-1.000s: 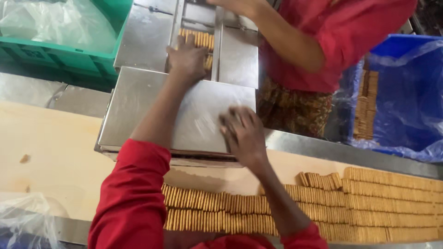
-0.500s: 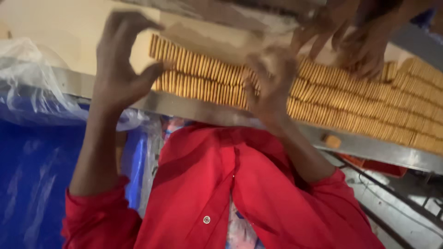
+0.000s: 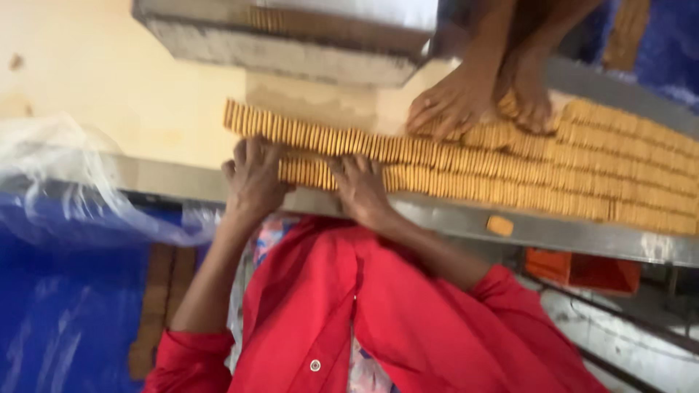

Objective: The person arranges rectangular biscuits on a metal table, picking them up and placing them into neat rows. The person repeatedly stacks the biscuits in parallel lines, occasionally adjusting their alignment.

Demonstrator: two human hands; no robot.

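- Head view, looking down at a person in a red shirt who leans over the metal rim [image 3: 582, 233] of a conveyor belt [image 3: 109, 80] with a pale surface
- Two long rows of biscuits [image 3: 466, 171] stand on edge along the near side of the belt, running from the middle of the picture off to the right
- The left hand [image 3: 253, 178] rests at the left end of the near row, fingers curled against the end biscuits — pressing rather than lifting, as far as the blur allows
- The right hand [image 3: 360, 189] lies a little to the right on the same near row, fingers spread over the biscuit tops; I cannot tell whether it pinches a batch or only steadies it
- On the far side, a co-worker's hands [image 3: 473, 98] press on the far row
- A metal tray [image 3: 291, 36] sits far along the belt, beyond the rows
- One loose biscuit [image 3: 499, 225] lies on the rim at right
- A blue plastic-lined bin [image 3: 73, 306] at lower left already holds stacked biscuits
- Judging by this, some biscuits are packed — most of both rows is left on the belt
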